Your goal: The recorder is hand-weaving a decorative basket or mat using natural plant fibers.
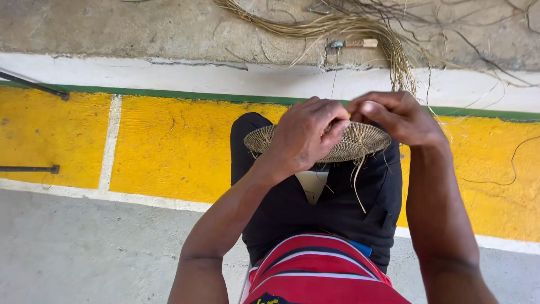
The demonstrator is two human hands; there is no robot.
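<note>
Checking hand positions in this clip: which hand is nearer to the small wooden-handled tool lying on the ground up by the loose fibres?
Right. The right hand pinches the woven disc's far edge, just below the wooden-handled tool. The left hand grips the disc further left and lower.

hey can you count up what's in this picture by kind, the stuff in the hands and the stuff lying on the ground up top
Hands: 2, left hand and right hand, both on the weaving
Woven disc: 1
Loose fibre bundle: 1
Wooden-handled tool: 1
Total: 5

No packages, no labels, no signs, no screens in view
</note>
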